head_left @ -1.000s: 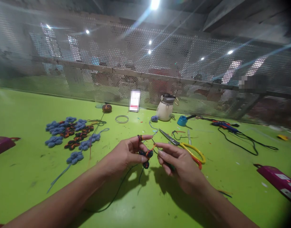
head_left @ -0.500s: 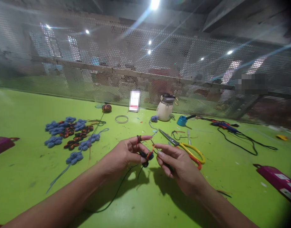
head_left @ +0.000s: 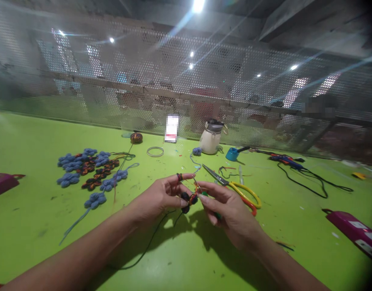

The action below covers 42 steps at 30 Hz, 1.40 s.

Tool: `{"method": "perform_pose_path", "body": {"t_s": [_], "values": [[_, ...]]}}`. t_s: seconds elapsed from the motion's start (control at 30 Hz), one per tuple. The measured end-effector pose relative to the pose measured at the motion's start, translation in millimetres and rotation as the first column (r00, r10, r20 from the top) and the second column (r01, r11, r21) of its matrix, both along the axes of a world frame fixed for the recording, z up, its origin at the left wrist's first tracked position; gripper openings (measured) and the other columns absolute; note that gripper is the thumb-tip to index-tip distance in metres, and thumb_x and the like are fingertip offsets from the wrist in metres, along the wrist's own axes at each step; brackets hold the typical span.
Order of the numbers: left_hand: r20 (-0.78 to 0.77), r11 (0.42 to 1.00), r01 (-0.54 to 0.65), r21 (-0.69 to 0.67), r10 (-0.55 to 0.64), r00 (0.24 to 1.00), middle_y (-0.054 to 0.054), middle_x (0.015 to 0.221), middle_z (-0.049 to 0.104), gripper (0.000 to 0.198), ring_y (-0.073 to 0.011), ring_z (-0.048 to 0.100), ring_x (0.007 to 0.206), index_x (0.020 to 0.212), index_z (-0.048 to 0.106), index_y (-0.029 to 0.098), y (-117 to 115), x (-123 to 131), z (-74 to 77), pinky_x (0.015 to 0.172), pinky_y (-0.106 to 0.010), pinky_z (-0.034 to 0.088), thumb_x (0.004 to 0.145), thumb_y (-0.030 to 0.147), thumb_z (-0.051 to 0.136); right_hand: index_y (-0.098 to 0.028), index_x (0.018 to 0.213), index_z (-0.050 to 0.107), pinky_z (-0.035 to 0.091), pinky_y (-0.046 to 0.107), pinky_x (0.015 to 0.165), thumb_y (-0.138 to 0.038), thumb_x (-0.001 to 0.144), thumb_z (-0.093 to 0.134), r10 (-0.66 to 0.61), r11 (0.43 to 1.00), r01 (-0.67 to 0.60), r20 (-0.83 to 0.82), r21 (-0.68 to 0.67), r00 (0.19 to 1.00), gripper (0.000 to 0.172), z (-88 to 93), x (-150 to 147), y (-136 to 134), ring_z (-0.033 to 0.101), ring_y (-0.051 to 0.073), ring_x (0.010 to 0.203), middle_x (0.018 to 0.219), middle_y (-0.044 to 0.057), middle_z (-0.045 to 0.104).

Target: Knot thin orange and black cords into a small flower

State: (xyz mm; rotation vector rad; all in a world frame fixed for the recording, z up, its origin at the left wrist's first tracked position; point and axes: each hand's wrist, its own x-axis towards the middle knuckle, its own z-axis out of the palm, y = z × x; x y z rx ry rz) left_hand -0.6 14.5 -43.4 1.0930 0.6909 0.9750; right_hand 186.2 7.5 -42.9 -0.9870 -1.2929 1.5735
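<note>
Between finger and thumb, my left hand (head_left: 157, 200) pinches a small dark crochet piece (head_left: 185, 197) with orange and red strands. Multicoloured yarn (head_left: 179, 177) wraps round its raised index finger. My right hand (head_left: 233, 210) closes round the green handle of a crochet hook (head_left: 205, 194), whose thin shaft meets the yarn at the piece. A dark yarn tail hangs below onto the table. Just beyond my right hand lie scissors (head_left: 222, 181) with yellow and orange handles. Blue crochet flowers (head_left: 95, 201) and dark orange ones (head_left: 91, 184) are grouped at the left.
On the green table (head_left: 168, 258) stand a white jar (head_left: 211, 140) and a blurred phone-like screen (head_left: 172, 129). Nearby are a yarn ball (head_left: 136, 138), a ring (head_left: 155, 152) and a blue round container (head_left: 232, 154). Corded tools (head_left: 286, 161) and a magenta case (head_left: 352, 228) lie right. Perforated mesh rises behind.
My right hand has turned slightly, and more of the hook's green handle shows. The dark crochet piece has shifted a little in my left fingers. Other things stay in place.
</note>
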Motion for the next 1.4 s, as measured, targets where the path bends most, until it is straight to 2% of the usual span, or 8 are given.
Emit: {"method": "perform_pose_path", "body": {"t_s": [0.27,0.43,0.67,0.77,1.0,1.13,1.23,1.4], "values": [[-0.067,0.994,-0.060,0.092,0.066,0.996,0.000,0.070,0.059,0.048,-0.0122,0.054,0.063,0.107,0.061,0.015,4,10,-17.6,0.065,-0.029,0.042,0.061,0.005,0.070,-0.020,0.104,0.068,0.026,0.016,0.037,-0.026,0.069,0.075,-0.038,0.998,0.038,-0.002,0.040,0.999,0.036,-6.5,-6,0,0.039,0.001,0.039,0.077,0.001,0.064],[-0.155,0.970,-0.080,0.228,0.118,0.981,-0.002,0.072,0.058,0.046,-0.0128,0.052,0.064,0.111,0.061,0.016,4,13,-27.0,0.061,-0.027,0.039,0.066,0.011,0.067,-0.019,0.103,0.069,0.031,0.016,0.036,-0.028,0.068,0.075,-0.073,0.989,0.073,0.000,0.128,0.997,0.036,-7.8,-10,-2,0.040,0.000,0.041,0.098,0.006,0.067],[-0.291,0.935,-0.137,0.328,0.238,0.926,-0.004,0.075,0.060,0.054,-0.0164,0.052,0.067,0.122,0.057,0.019,-2,11,-21.2,0.066,-0.032,0.041,0.070,0.016,0.067,-0.013,0.103,0.069,0.032,0.017,0.035,-0.029,0.068,0.074,-0.181,0.969,0.169,0.052,0.181,0.982,0.039,-7.3,-16,-2,0.039,0.003,0.035,0.060,0.000,0.063],[-0.276,0.944,-0.121,0.306,0.210,0.938,-0.004,0.076,0.059,0.058,-0.0172,0.053,0.069,0.123,0.056,0.019,-3,11,-17.6,0.069,-0.033,0.041,0.066,0.011,0.068,-0.013,0.104,0.068,0.031,0.017,0.035,-0.029,0.068,0.073,-0.183,0.969,0.171,0.051,0.178,0.982,0.039,-7.7,-15,-2,0.039,0.003,0.035,0.058,-0.001,0.062],[-0.096,0.983,-0.057,0.174,0.074,0.993,-0.002,0.077,0.055,0.058,-0.0139,0.052,0.068,0.123,0.053,0.018,-1,11,-19.6,0.066,-0.030,0.041,0.067,0.017,0.071,-0.013,0.101,0.069,0.029,0.017,0.035,-0.029,0.068,0.073,-0.191,0.967,0.181,0.037,0.178,0.981,0.038,-10.0,-14,-2,0.038,0.003,0.034,0.052,-0.003,0.057],[-0.101,0.985,-0.021,0.170,0.038,0.994,-0.002,0.078,0.055,0.062,-0.0136,0.052,0.067,0.128,0.049,0.020,-1,11,-22.0,0.064,-0.031,0.042,0.069,0.018,0.070,-0.012,0.101,0.069,0.030,0.017,0.035,-0.029,0.068,0.072,-0.189,0.965,0.178,0.039,0.194,0.981,0.036,-10.8,-16,-2,0.038,0.003,0.035,0.051,-0.003,0.056],[-0.146,0.982,-0.024,0.189,0.053,0.988,-0.002,0.079,0.054,0.062,-0.0136,0.052,0.067,0.130,0.047,0.020,-2,11,-23.3,0.065,-0.031,0.042,0.071,0.018,0.068,-0.013,0.101,0.069,0.032,0.017,0.035,-0.027,0.070,0.070,-0.169,0.964,0.154,0.050,0.216,0.984,0.034,-10.1,-16,-3,0.039,0.004,0.037,0.053,-0.003,0.057],[-0.267,0.959,-0.086,0.270,0.160,0.950,-0.002,0.079,0.056,0.061,-0.0162,0.054,0.072,0.128,0.049,0.020,-3,9,-22.4,0.069,-0.032,0.042,0.070,0.010,0.061,-0.012,0.102,0.068,0.034,0.018,0.036,-0.026,0.070,0.071,-0.109,0.979,0.094,0.077,0.178,0.991,0.035,-10.7,-15,-4,0.040,0.003,0.036,0.058,0.000,0.061]]}}
